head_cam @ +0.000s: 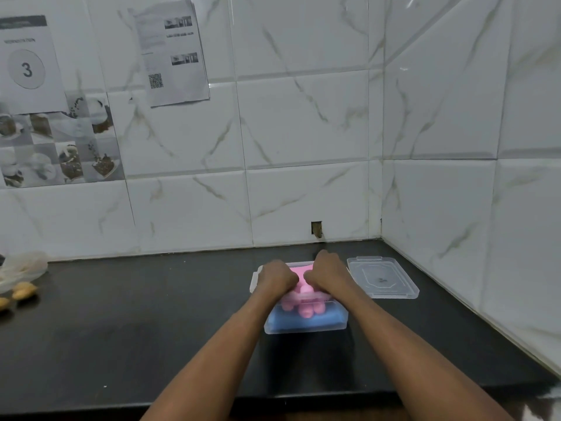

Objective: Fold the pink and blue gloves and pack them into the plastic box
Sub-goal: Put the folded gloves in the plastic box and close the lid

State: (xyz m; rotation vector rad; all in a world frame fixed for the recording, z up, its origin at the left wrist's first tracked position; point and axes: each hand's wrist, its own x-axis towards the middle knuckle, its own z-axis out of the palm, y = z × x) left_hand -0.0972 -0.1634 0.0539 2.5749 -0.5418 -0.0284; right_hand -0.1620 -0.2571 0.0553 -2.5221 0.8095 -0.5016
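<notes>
A black countertop point(151, 329) runs along a marble-tiled wall, and the work sits toward its back right corner. There the clear plastic box point(306, 327) stands open, its loose lid point(383, 279) lying flat just beside it on the right, nearer the corner. At the far left edge a crumpled bag with some small yellowish pieces point(21, 284) lies well apart from all this.

Inside the box the blue glove point(329, 316) lies underneath, showing along the near wall, and the pink glove point(299, 299) is bunched on top with its stubby finger ends pointing toward the near edge. Both look like soft, springy rubber: light, not fragile, but likely to spring back out of a fold and a little slippery against the smooth plastic. The best purchase is probably flat pressure over the folded bulk rather than a pinch at the fingertips.

Both forearms reach straight forward and converge over the box. The left hand point(277, 278) and right hand point(326, 273) sit knuckles-up, close together, fingers curled down and pressing on the pink glove; whether they also pinch a fold underneath is hidden. The lid is not yet on.
</notes>
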